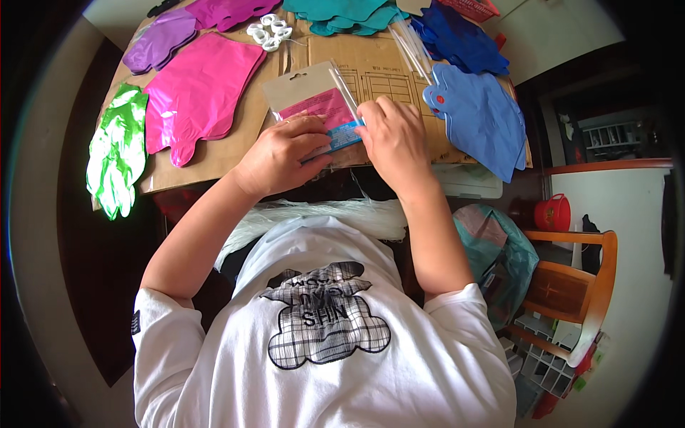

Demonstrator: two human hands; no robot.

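- Left hand (pixel 289 146): fingers curled closed over the lower left of the packet (pixel 307 101), so we have hold of it there.
- Right hand (pixel 392 135): fingers drawn in, thumb and fingertips pinching the packet's right edge; we can't tell whether the white stick (pixel 342 87) is in that pinch too.
- Packet is between our hands, tilted, at the near edge of the cardboard (pixel 382 85). Grey top with hanging slot, pink panel, blue strip along the bottom.
- Stick lies along the packet's right side, lower end by our right thumb.
- Left of us on the cardboard: pink foil pieces (pixel 207 82), then shiny green foil (pixel 118 146) hanging over the edge, purple foil (pixel 163 41) above.
- Far side: cluster of white rings (pixel 270 32), teal foil (pixel 342 14).
- Right: loose white sticks (pixel 410 46), dark blue foil (pixel 460 43), light blue foil (pixel 478 110) overhanging the edge.
- Below the edge: white stringy bundle (pixel 321 214) at our waist.
- Off right: teal plastic bag (pixel 510 250) beside a wooden chair (pixel 567 285).
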